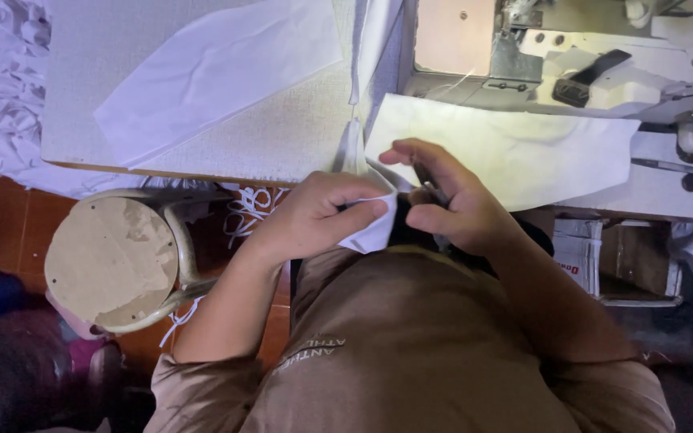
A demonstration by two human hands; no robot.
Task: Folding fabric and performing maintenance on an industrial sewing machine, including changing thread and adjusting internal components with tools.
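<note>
Left hand (314, 212) pinching white cloth (374, 228), right hand (443, 200) clamped on small tool (427, 180) beside it; best kept taut.

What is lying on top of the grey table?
A big white cloth lies flat on the grey table. More white cloth lies by the sewing machine. Whatever is beneath the cloth stays hidden.

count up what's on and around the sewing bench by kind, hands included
Bare hands: 2, the left hand and right hand, both pinching the small folded white fabric piece
White fabric pieces: 3, the held one, a long white fabric strip on the table, a wide white fabric sheet by the machine
Cream sewing machine: 1
Round worn wooden stool: 1
Total: 7
</note>
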